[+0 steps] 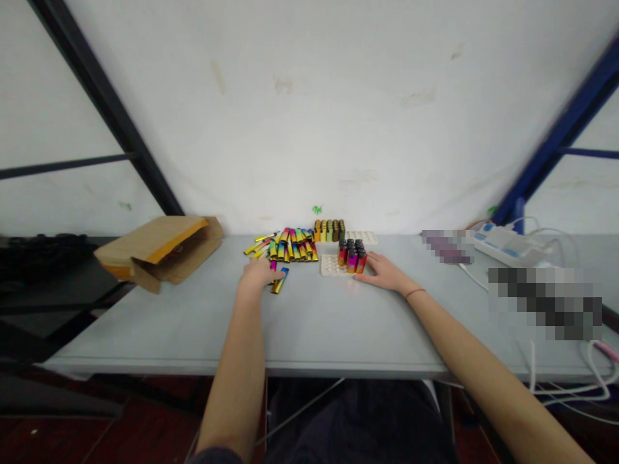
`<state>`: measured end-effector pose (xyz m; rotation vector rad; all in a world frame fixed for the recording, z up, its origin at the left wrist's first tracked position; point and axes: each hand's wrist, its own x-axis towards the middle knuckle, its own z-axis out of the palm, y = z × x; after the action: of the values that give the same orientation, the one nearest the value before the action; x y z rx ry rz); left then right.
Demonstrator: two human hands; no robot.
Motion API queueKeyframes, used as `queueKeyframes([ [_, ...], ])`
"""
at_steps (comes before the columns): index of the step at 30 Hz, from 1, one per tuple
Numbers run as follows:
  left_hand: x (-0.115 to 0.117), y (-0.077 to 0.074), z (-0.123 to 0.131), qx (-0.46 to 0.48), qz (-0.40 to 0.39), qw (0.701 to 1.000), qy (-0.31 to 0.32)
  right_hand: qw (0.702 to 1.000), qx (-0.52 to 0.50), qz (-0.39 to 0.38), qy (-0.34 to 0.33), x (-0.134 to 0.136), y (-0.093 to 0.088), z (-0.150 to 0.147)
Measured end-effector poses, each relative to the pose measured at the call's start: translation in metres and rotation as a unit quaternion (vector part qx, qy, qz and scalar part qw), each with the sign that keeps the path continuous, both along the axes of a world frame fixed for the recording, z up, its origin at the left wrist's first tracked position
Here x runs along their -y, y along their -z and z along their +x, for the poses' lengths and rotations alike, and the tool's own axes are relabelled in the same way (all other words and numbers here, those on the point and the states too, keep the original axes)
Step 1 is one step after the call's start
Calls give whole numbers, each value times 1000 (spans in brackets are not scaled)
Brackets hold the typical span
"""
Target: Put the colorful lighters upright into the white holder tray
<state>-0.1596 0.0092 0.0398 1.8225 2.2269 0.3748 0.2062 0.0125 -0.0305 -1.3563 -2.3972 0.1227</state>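
My left hand (257, 274) is open at the near left edge of a pile of shiny multicoloured lighter-like pieces (293, 248) with gold ends. Its thumb reaches toward a loose blue-and-gold piece (280, 281), while its other fingertips are partly hidden. On the right, my right hand (384, 272) lies open with fingers spread beside a white holed tray (331, 266). Red and purple lighters (352, 259) with black tops stand upright in the tray's right part. The right thumb is at the tray's front corner, close to the lighters.
Behind stands a block of gold-and-green lighters (329, 231), with another white holed tray (362, 237) beside it. An open cardboard box (159, 248) lies at the left. A white power strip (507, 245), cables and blurred-out items occupy the right side. A wall closes off the back.
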Motion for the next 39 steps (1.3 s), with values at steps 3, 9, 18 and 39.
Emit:
queueKeyframes([
  [3, 13, 0, 12, -99, -43, 994, 31, 1000, -2, 5, -2, 0, 0, 0],
  [9, 40, -1, 34, -135, -29, 986, 93, 1000, 0, 4, -10, 0, -1, 1],
  [18, 55, -4, 68, -119, -38, 982, 142, 1000, 1, 0, -5, -1, 1, 3],
  [39, 40, 32, 77, -111, 62, 983, 131, 1000, 10, 10, 5, -3, 5, 1],
])
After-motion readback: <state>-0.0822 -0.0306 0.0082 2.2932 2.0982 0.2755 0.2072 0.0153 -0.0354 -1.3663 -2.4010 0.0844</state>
